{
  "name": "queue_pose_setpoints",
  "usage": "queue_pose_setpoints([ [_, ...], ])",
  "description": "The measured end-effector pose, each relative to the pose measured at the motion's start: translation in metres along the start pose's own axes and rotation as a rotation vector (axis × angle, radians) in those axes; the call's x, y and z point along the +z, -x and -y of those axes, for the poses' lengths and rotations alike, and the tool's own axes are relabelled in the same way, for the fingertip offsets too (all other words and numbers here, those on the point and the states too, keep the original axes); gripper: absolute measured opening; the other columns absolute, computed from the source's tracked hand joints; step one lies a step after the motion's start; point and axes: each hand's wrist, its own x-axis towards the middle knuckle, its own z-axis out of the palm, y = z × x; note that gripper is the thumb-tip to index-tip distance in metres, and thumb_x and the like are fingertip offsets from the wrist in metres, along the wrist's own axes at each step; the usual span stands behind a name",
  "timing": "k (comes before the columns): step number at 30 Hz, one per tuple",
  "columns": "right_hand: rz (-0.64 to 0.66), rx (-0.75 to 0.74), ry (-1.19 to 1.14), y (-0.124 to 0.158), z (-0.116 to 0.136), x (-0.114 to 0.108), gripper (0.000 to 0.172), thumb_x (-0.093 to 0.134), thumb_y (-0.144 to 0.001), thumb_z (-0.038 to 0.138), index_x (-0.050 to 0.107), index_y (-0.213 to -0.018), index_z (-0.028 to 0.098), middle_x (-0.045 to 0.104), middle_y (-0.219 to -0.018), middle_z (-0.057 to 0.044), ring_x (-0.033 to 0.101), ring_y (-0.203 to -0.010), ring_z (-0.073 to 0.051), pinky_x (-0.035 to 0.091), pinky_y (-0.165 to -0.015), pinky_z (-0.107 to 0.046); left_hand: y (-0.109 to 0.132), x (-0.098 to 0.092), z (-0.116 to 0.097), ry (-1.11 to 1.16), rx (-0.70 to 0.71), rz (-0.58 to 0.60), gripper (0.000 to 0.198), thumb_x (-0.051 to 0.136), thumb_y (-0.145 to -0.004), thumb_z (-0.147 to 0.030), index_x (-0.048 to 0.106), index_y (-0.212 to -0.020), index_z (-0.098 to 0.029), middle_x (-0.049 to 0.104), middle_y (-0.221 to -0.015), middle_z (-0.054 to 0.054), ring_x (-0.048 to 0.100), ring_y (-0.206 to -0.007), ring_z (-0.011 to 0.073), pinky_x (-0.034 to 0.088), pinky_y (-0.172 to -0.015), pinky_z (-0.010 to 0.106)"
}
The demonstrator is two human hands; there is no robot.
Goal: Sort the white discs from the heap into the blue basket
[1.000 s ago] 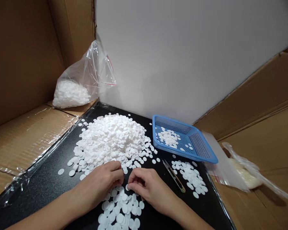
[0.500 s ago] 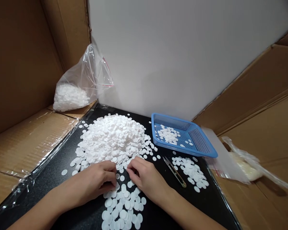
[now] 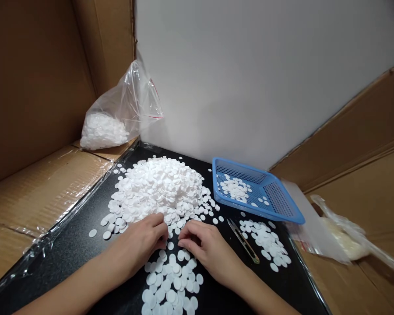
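A large heap of small white discs [image 3: 160, 186] rises from the black tabletop [image 3: 68, 245]. At the heap's near edge is my left hand [image 3: 147, 238], its fingers curled together; whatever they pinch is hidden. Just to the right, my right hand [image 3: 210, 249] has thumb and fingertips drawn close together, and I cannot make out what lies between them. Only a narrow gap with a few loose discs separates the two hands. Nearer to me, between my forearms, a flat scatter of white discs [image 3: 170, 284] covers the surface.
A blue plastic basket [image 3: 287, 212] holding some discs stands at the back right. Thread snips [image 3: 244, 243] lie beside a smaller group of discs [image 3: 269, 243]. A clear bag of discs [image 3: 105, 131] leans at the back left. Another plastic bag [image 3: 344, 238] lies right, on cardboard.
My left hand has moved away from the near scatter, up toward the heap's edge. My right hand stays in about the same place. The whole view has shifted slightly.
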Motion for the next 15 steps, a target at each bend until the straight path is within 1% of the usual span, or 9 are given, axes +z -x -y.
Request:
queue_pose_setpoints([
  [2, -0.039, -0.023, -0.028, -0.002, 0.000, 0.006, 0.013, 0.065, -0.087, 0.008, 0.067, -0.081, 0.019, 0.062, -0.078, 0.002, 0.056, -0.071, -0.013, 0.041, -0.066, -0.023, 0.000, 0.001, 0.000, 0.025, -0.002, -0.011, 0.017, 0.061, -0.084, -0.002, 0.060, -0.083, -0.020, 0.059, -0.089, 0.000, 0.061, -0.079, 0.0175, 0.037, -0.065, 0.026],
  [5, -0.055, -0.024, -0.087, -0.003, -0.001, 0.014, 0.011, 0.070, -0.084, 0.008, 0.071, -0.084, 0.019, 0.061, -0.076, 0.002, 0.055, -0.068, -0.012, 0.041, -0.064, -0.022, 0.002, 0.002, 0.002, 0.078, 0.077, -0.043, 0.017, 0.059, -0.087, -0.004, 0.060, -0.081, -0.020, 0.060, -0.085, -0.001, 0.060, -0.080, 0.0170, 0.039, -0.067, 0.025],
  [7, -0.058, -0.031, -0.135, -0.003, -0.002, 0.017, 0.008, 0.075, -0.081, 0.013, 0.072, -0.085, 0.019, 0.060, -0.073, 0.003, 0.054, -0.065, -0.012, 0.041, -0.061, -0.022, 0.004, 0.000, 0.002, 0.142, 0.114, -0.082, 0.015, 0.058, -0.088, -0.007, 0.060, -0.082, -0.021, 0.061, -0.082, -0.001, 0.059, -0.078, 0.0159, 0.039, -0.066, 0.024],
  [8, -0.063, -0.040, -0.159, -0.003, -0.003, 0.018, 0.006, 0.077, -0.081, 0.018, 0.072, -0.084, 0.019, 0.059, -0.072, 0.003, 0.052, -0.063, -0.011, 0.040, -0.059, -0.022, 0.005, -0.002, 0.000, 0.188, 0.113, -0.099, 0.014, 0.057, -0.088, -0.008, 0.060, -0.082, -0.021, 0.061, -0.081, -0.002, 0.058, -0.075, 0.0149, 0.039, -0.064, 0.024],
  [10, -0.083, -0.062, -0.195, -0.001, -0.001, 0.018, 0.015, 0.078, -0.081, 0.031, 0.071, -0.082, 0.018, 0.057, -0.070, 0.003, 0.050, -0.061, -0.011, 0.039, -0.055, -0.022, 0.006, -0.008, -0.005, 0.303, 0.079, -0.114, 0.011, 0.057, -0.087, -0.011, 0.059, -0.082, -0.021, 0.060, -0.078, -0.003, 0.055, -0.069, 0.0127, 0.038, -0.061, 0.022],
  [12, -0.098, -0.062, -0.233, 0.002, 0.003, 0.017, 0.025, 0.077, -0.081, 0.041, 0.068, -0.076, 0.018, 0.055, -0.065, 0.004, 0.047, -0.056, -0.010, 0.037, -0.052, -0.022, 0.008, -0.015, -0.013, 0.413, 0.029, -0.099, 0.009, 0.058, -0.086, -0.014, 0.058, -0.080, -0.021, 0.060, -0.075, -0.004, 0.054, -0.065, 0.0116, 0.038, -0.058, 0.021],
  [15, -0.064, 0.025, -0.371, 0.012, 0.013, 0.012, 0.031, 0.076, -0.081, 0.044, 0.062, -0.070, 0.018, 0.053, -0.057, 0.006, 0.048, -0.046, -0.008, 0.035, -0.045, -0.020, 0.011, -0.022, -0.030, 0.555, -0.026, -0.089, 0.009, 0.059, -0.085, -0.015, 0.056, -0.079, -0.021, 0.061, -0.071, -0.004, 0.054, -0.065, 0.0114, 0.040, -0.059, 0.021],
])
